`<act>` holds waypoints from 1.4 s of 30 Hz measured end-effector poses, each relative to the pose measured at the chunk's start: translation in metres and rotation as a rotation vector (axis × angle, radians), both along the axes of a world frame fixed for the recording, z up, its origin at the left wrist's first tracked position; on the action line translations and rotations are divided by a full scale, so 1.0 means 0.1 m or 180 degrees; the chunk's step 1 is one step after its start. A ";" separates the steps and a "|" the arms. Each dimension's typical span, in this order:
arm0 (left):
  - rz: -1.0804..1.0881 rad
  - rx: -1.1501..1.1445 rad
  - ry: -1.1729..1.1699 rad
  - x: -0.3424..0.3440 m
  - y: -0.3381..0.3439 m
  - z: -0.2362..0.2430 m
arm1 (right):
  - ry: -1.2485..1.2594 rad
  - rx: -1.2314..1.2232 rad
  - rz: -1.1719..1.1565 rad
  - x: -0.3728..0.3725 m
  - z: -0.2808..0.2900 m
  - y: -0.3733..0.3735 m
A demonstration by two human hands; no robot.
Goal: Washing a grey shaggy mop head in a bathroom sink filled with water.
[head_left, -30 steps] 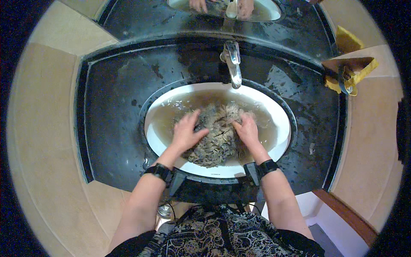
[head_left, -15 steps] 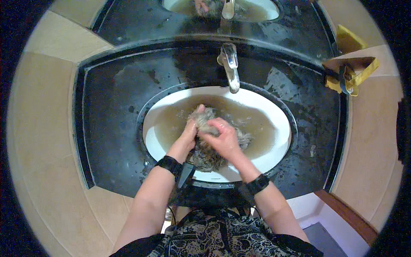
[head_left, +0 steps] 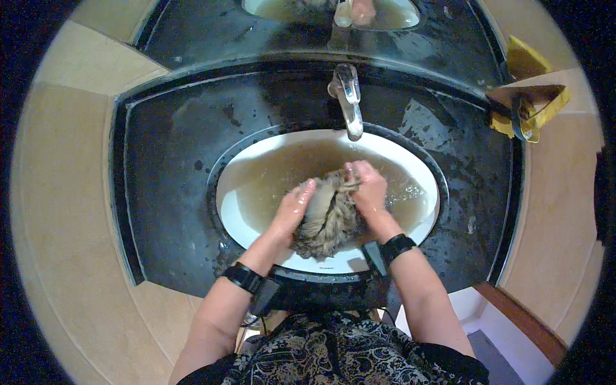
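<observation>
A soaked, shaggy grey-brown cloth [head_left: 328, 221] with thick, yarn-like strands is bunched up between my hands, over the near half of a white oval sink [head_left: 229, 199]. My left hand [head_left: 296, 205] holds its left side, with the fingers pointing away from me. At the far right edge my right hand [head_left: 369, 186] has its fingers closed on the strands. The fingertips of both hands are partly hidden by the cloth. Murky brown water [head_left: 269, 173] fills the basin around it.
A chrome faucet [head_left: 350, 102] reaches over the sink's far rim. Dark, wet countertop [head_left: 167, 160] surrounds the basin, and a mirror [head_left: 289, 32] stands behind it. On the right wall hangs a yellow-and-brown holder [head_left: 529, 112].
My right hand has moved right and away from me, apart from my left. The cloth is lifted and spread between them, showing a pale patch and thick strands.
</observation>
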State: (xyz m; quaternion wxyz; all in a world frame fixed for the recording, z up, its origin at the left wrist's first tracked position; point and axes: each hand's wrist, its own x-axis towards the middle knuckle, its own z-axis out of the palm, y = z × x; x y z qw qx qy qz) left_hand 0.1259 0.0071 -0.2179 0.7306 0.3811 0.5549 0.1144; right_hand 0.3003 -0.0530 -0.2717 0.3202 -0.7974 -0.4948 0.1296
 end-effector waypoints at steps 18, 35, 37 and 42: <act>0.0211 0.0104 0.0006 0.01 0.25 -0.41 | 0.1396 -0.0937 0.0336 -0.14 -0.05 0.21; 0.0423 -0.0282 -0.0694 -0.09 -0.05 -0.03 | 0.0102 -0.0233 0.0329 -0.48 0.04 0.06; 0.0112 -0.0295 -0.0394 -0.08 -0.12 -0.08 | 0.0318 0.0013 0.0382 -0.17 -0.13 -0.02; -0.0293 0.0532 0.0286 -0.44 0.25 -0.37 | -0.0082 -0.0261 -0.0009 0.20 0.00 0.20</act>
